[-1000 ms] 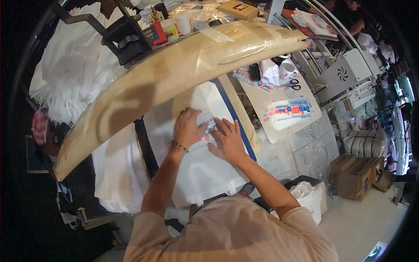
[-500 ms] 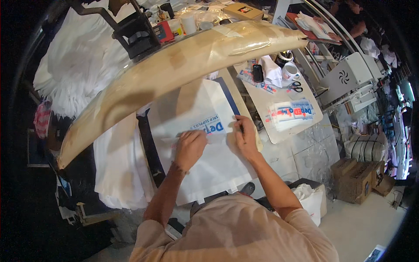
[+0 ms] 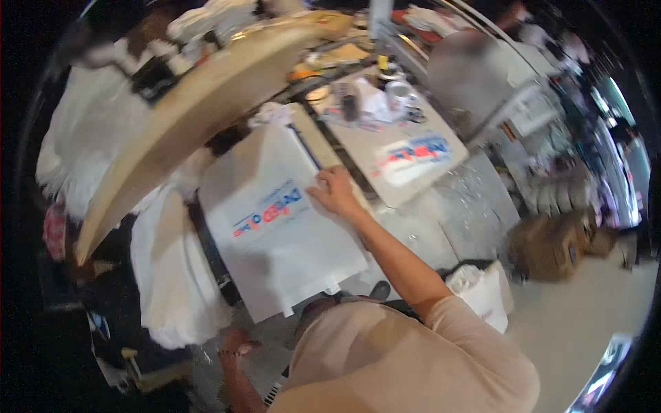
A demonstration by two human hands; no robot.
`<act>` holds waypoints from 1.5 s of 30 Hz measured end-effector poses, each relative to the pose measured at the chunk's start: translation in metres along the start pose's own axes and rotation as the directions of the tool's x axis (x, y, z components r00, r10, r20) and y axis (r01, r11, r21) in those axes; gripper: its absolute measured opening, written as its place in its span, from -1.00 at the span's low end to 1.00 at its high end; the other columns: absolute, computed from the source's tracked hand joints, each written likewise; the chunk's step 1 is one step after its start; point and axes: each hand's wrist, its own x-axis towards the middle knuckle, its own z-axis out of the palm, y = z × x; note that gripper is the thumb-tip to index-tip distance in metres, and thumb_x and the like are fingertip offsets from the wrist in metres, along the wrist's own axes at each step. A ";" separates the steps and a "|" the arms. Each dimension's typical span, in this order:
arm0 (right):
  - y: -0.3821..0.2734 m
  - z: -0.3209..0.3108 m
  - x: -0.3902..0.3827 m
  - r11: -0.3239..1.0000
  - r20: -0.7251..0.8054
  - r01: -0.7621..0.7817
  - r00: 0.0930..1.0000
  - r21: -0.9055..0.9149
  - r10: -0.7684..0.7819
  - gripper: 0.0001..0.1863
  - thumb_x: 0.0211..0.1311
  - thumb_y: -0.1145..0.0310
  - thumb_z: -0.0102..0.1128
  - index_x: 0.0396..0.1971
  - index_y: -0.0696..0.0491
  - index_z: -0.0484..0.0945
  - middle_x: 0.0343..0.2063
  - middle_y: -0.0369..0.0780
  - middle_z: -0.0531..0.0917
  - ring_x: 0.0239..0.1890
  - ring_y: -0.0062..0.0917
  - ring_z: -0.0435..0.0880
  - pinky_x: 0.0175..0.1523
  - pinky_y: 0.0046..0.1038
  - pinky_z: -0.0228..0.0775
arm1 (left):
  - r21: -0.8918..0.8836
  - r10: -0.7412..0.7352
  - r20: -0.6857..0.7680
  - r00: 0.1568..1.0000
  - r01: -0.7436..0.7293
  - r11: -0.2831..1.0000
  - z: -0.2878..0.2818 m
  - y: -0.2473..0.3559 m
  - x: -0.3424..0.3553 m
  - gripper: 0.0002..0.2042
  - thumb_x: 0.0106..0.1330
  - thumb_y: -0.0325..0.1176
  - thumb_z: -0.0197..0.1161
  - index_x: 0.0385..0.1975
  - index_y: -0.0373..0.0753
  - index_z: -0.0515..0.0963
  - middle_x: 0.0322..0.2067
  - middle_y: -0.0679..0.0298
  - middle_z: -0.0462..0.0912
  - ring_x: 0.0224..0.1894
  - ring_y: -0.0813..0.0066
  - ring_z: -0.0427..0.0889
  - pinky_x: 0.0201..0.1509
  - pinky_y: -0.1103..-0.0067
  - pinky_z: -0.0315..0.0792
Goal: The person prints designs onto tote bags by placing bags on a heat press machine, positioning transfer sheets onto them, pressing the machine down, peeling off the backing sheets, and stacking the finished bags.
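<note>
A white fabric bag, with short tabs at its near edge, lies flat on a dark-edged board and carries a blue and red print. My right hand rests on its right edge, fingers bent and thumb apart; no held object shows. Down at the lower left, away from the bag, my left hand hangs low beside my body. Motion smears its fingers, so I cannot make out whether it holds anything. To the left of the board hangs a stack of white fabric.
A long, curved, tan-covered slab arches over the far left side. On a pale board at right are printed sheets and a white mug. Cardboard boxes and a white sack stand further right.
My left hand has left the print and dropped to the lower left. My right hand stays at the bag's right edge. The full print now shows, and the whole view has shifted.
</note>
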 end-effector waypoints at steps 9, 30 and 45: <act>0.142 -0.180 -0.142 0.593 -0.232 -0.345 0.690 0.728 0.686 -0.69 0.19 0.41 0.39 -0.26 -0.02 0.35 -0.32 -0.34 0.42 -0.35 -0.68 0.41 -0.40 -0.50 0.30 | -0.449 0.121 -0.064 0.991 -0.136 0.883 0.096 0.011 0.121 -0.60 0.21 -0.01 0.38 -0.12 -0.19 0.68 -0.01 0.20 0.62 0.00 0.25 0.61 -0.01 0.35 0.53; 0.319 -0.188 -0.705 0.495 0.028 0.227 -0.926 0.839 0.377 -0.57 0.17 0.62 0.15 -0.02 -0.19 0.56 -0.18 -0.14 0.64 -0.05 -0.38 0.59 -0.03 -0.25 0.53 | -0.728 -0.085 0.404 0.911 0.376 0.573 0.032 0.029 0.017 -0.68 0.39 -0.29 0.30 0.10 -0.15 0.51 -0.18 0.21 0.71 -0.30 0.35 0.73 -0.31 0.40 0.61; 0.315 -0.212 -0.416 0.716 -0.742 -0.684 0.405 0.142 0.534 -0.64 0.09 0.45 0.29 -0.06 0.17 0.62 -0.08 -0.06 0.65 0.03 -0.18 0.58 0.23 -0.24 0.34 | -0.554 -0.572 -0.806 0.154 0.145 0.820 -0.071 -0.189 0.041 -0.32 0.42 0.17 0.07 0.14 -0.45 0.46 0.07 -0.24 0.53 0.22 -0.12 0.48 0.36 0.15 0.30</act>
